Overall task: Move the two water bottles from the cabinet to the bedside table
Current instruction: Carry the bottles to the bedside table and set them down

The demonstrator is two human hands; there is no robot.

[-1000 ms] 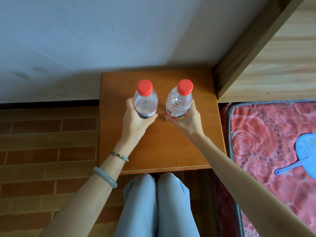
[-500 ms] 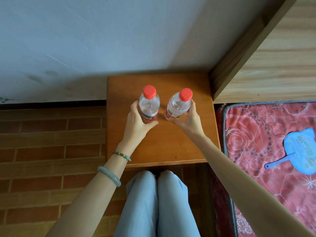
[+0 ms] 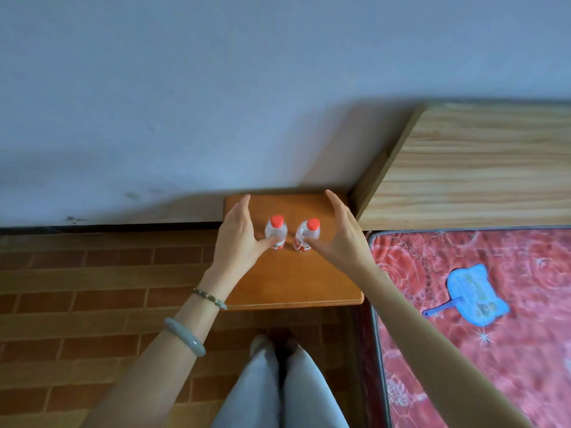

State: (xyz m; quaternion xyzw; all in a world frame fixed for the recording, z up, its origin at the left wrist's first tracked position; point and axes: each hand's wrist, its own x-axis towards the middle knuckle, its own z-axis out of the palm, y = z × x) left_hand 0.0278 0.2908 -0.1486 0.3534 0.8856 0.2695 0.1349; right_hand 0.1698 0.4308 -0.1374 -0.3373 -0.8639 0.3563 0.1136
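Observation:
Two clear water bottles with red caps stand upright side by side on the orange-brown bedside table (image 3: 293,282): the left bottle (image 3: 276,230) and the right bottle (image 3: 307,234). My left hand (image 3: 239,234) is raised just left of the left bottle, fingers spread, holding nothing. My right hand (image 3: 341,234) is raised just right of the right bottle, open the same way. Both thumbs overlap the bottles' lower parts in the view; whether they touch is unclear.
A pale wooden headboard (image 3: 472,168) rises right of the table. A bed with a red patterned mattress (image 3: 463,319) carries a blue hand fan (image 3: 472,295). The wall is behind the table, brick-pattern floor (image 3: 92,288) to the left, and my legs (image 3: 278,390) below.
Both hands have let go of the bottles and spread open beside them. The bottles now stand on the table, and the view has pulled back and up.

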